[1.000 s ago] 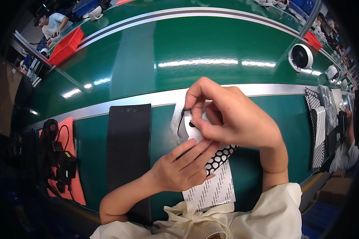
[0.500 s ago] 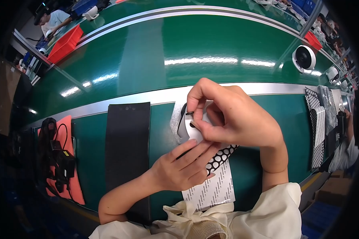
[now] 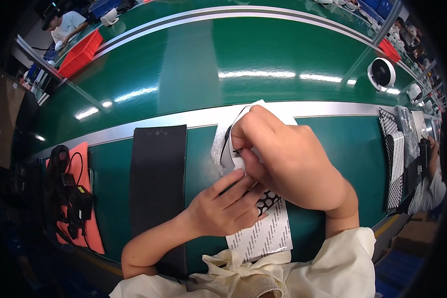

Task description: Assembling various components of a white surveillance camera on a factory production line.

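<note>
In front of me lies a white, curved device point(image 3: 227, 160) with a black edge, mostly covered by my hands. My left hand point(image 3: 226, 208) reaches in from the lower left, its fingers bent over the device's near side and holding it. Above it, my right hand point(image 3: 288, 159) is closed in a pinch at the device's face, on a small dark piece point(image 3: 238, 151) that barely shows between thumb and forefinger. A translucent wrap point(image 3: 217, 149) lies along the device's left side. Underneath are a black strip with white dots point(image 3: 269, 199) and a white printed sheet point(image 3: 263, 238).
A long black mat point(image 3: 158, 179) lies left of my hands. Farther left, black cables and an adapter point(image 3: 79, 201) rest on an orange-red sheet point(image 3: 93, 218). Patterned strips point(image 3: 395, 159) lie at the right. A white-and-black round device point(image 3: 381, 74) stands on the green belt point(image 3: 263, 54). Other people work nearby.
My right hand has turned and come lower, its knuckles now hiding more of the device. The left hand stays nearly where it was. The pale reflection on the belt has shifted right.
</note>
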The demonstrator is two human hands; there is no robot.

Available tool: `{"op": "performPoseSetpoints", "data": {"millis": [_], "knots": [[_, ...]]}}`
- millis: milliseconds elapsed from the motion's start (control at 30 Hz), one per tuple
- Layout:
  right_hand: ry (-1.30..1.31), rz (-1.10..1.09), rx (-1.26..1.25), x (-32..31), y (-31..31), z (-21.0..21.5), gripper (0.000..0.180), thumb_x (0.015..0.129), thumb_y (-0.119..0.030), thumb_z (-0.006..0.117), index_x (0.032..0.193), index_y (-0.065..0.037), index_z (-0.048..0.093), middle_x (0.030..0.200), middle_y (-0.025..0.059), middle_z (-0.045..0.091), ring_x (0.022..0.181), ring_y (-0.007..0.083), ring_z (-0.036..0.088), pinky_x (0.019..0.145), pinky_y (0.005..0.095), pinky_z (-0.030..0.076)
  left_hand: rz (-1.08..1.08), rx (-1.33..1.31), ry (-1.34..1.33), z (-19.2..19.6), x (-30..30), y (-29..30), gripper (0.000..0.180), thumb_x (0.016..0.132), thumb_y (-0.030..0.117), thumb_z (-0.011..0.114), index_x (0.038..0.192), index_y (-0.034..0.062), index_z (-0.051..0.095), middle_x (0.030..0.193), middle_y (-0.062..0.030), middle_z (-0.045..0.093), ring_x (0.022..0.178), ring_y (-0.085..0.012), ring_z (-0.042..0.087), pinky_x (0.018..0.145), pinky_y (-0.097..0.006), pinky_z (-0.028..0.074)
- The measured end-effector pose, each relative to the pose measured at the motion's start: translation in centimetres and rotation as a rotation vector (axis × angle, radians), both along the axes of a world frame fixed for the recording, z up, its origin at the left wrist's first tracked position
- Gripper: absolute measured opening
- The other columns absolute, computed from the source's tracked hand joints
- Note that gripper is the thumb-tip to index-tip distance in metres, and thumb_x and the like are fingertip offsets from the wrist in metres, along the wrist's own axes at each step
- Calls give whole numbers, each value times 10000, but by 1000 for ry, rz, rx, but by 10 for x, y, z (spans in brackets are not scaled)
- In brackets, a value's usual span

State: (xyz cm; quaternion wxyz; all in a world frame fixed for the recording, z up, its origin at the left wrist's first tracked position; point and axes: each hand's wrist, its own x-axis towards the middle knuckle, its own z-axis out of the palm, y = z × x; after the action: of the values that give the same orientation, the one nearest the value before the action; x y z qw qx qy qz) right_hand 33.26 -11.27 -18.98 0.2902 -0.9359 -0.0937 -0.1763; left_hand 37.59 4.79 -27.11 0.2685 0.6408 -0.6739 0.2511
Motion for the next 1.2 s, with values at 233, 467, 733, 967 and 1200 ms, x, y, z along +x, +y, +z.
{"op": "performPoseSetpoints", "data": {"millis": [233, 467, 733, 967, 1200], "knots": [[-31, -48, -80, -1, 2, -2, 224, 668, 46, 574, 842, -48, 468, 769, 64, 519, 563, 223, 560, 472, 309, 437, -9, 15, 3, 0, 1, 0, 273, 764, 273, 613, 612, 98, 470, 1033, -84, 597, 991, -239, 560, 967, -396, 377], [-72, -53, 21, 2, 4, -4, 241, 683, 49, 599, 860, -52, 470, 725, 69, 540, 541, 218, 557, 465, 310, 427, 3, 29, 3, 1, 1, 4, 263, 779, 261, 599, 611, 105, 470, 1038, -81, 602, 1036, -232, 547, 981, -397, 355], [-20, -80, 108, 2, -1, -1, 210, 739, 21, 606, 879, -53, 468, 581, 44, 513, 448, 141, 483, 427, 256, 372, -9, 35, -17, 5, 1, 1, 257, 817, 257, 551, 624, 104, 476, 1124, -96, 580, 1127, -236, 501, 995, -390, 326], [-17, -51, 277, 13, -21, -1, 149, 775, 15, 576, 882, -16, 478, 660, 31, 520, 542, 99, 463, 504, 207, 366, -21, 62, -23, 10, 3, 1, 300, 823, 284, 578, 670, 100, 398, 1130, -117, 589, 1086, -239, 534, 964, -389, 342], [-65, 187, 270, 12, -53, 7, 49, 785, -12, 586, 812, 0, 547, 822, 69, 567, 753, 160, 532, 679, 270, 417, -17, 54, -6, 7, 1, 2, 281, 829, 248, 536, 615, 114, 414, 1188, -121, 552, 1148, -239, 491, 990, -370, 326]]}}
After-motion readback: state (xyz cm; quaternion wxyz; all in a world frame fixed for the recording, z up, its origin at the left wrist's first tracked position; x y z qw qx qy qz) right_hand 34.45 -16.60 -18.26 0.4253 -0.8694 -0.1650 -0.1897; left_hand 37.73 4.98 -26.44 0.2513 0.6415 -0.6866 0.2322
